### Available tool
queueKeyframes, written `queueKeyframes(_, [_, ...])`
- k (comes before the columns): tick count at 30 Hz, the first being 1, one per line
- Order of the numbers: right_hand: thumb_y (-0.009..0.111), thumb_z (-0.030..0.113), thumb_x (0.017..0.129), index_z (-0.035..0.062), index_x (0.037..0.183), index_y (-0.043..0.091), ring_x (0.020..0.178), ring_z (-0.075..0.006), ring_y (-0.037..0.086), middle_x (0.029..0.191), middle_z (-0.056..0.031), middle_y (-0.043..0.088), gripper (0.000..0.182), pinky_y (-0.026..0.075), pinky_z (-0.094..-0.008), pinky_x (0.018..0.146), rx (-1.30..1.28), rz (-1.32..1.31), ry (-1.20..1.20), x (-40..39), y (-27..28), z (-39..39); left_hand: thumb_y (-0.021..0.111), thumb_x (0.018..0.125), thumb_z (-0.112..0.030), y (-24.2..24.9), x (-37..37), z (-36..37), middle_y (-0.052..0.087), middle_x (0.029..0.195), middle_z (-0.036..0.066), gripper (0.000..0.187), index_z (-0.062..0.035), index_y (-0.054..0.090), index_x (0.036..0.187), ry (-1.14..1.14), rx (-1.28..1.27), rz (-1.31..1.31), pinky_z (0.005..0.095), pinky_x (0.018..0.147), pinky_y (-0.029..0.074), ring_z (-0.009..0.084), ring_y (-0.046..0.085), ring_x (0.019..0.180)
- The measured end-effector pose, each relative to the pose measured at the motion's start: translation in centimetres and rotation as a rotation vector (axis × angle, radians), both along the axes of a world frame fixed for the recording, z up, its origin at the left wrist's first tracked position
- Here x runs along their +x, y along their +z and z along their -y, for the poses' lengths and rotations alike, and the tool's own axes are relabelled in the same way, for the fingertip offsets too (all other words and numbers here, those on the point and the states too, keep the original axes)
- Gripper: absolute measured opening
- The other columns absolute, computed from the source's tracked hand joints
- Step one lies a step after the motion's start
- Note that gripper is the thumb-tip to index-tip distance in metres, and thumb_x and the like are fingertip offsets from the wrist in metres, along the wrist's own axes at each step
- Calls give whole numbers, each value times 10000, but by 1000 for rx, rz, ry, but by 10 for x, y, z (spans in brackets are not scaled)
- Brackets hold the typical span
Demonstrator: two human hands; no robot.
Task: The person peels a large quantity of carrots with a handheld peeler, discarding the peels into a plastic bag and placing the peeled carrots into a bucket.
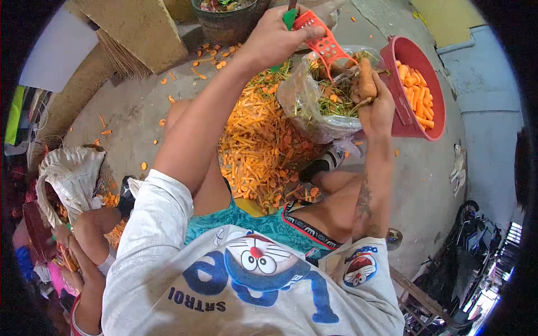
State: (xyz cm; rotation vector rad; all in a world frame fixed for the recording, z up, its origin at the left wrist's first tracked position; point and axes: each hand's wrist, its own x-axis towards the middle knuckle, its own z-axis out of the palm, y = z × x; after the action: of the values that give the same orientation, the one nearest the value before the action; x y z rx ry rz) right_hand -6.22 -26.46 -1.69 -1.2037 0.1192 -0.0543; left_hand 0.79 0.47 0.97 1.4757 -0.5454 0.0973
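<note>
My left hand (283, 36) is closed around an orange plastic peeler (322, 40) with a perforated body and a forked end. By its fingers shows a bit of green and a dark, narrow piece whose kind I cannot make out. My right hand (378, 109) grips an unpeeled, soil-marked carrot (367, 81), held upright to the right of the peeler's forked end. Below both hands stands a clear plastic bag (305, 103) holding carrots with green stems. A large heap of orange peelings and carrot pieces (255, 145) lies between my legs.
A red tub (440, 106) of peeled carrots (414, 84) leans at the right. A dark bucket (224, 22) is at the top, with a broom (120, 56) to its left. At the lower left, another person's arm (84, 257) is near a white sack (73, 173).
</note>
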Motion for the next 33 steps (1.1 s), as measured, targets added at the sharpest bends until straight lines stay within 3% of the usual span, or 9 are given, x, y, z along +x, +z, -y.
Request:
queueKeyframes(4, [463,253,1079,3,1346,590,860,-153,665,1112,-81,687,387,537,-271,683,85,-62,-33,-28,-1,-37,802,920,-329,3,-19,17,563,705,-67,255,-97,699,940,-113,-17,-166,231,497,344,26,440,553])
queueKeyframes(10, [442,249,1070,-29,1345,567,1052,-259,674,1241,-148,671,410,578,-390,842,431,-26,105,-53,10,-56,800,912,-280,-16,-21,40,635,768,-57,250,-55,706,968,-133,-9,216,276,626,481,56,575,699])
queueKeyframes(13, [460,245,1063,-33,1356,564,1069,-259,673,1242,-159,670,418,577,-380,860,557,-52,186,-62,5,-41,858,824,-213,-1,-2,19,723,890,58,326,-19,687,1022,127,-16,-23,348,769,557,144,672,843])
queueKeyframes(14, [464,240,1059,-35,1356,564,1089,-261,673,1253,-164,668,416,578,-378,873,670,14,382,-63,1,-34,738,954,-161,15,2,8,657,798,24,170,-30,629,947,141,23,-226,324,607,518,134,641,676])
queueKeyframes(19, [488,245,1041,-40,1389,550,936,-216,657,1203,-151,672,455,531,-325,777,565,63,334,-66,4,-33,823,879,-235,-11,-31,46,703,880,-18,244,-59,710,1005,108,95,125,291,716,534,83,637,793])
queueKeyframes(21, [509,266,1040,-42,1384,555,854,-194,620,1164,-146,668,464,493,-310,721,313,-162,-172,-74,28,-58,833,870,-233,-3,-35,48,703,883,-17,260,-59,709,1017,36,61,160,292,725,540,89,639,799])
queueKeyframes(27, [508,268,1045,-50,1371,560,849,-199,635,1153,-165,668,458,496,-289,714,426,-97,94,-74,13,-37,733,963,-169,-1,-4,24,686,844,45,167,-30,642,972,36,-254,-159,285,547,508,132,658,664])
queueKeyframes(29, [509,266,1044,-57,1378,552,860,-202,640,1148,-160,668,467,498,-287,720,525,-34,239,-73,12,-34,844,866,-208,-11,-33,45,705,903,-20,266,-51,709,1033,186,136,-4,297,747,552,82,638,806])
queueKeyframes(33, [512,263,1046,-67,1373,548,854,-208,621,1113,-156,661,466,498,-289,721,366,-110,21,-80,18,-38,836,873,-179,-6,-30,46,713,907,-14,233,-43,714,1018,39,-17,144,285,751,554,75,646,805])
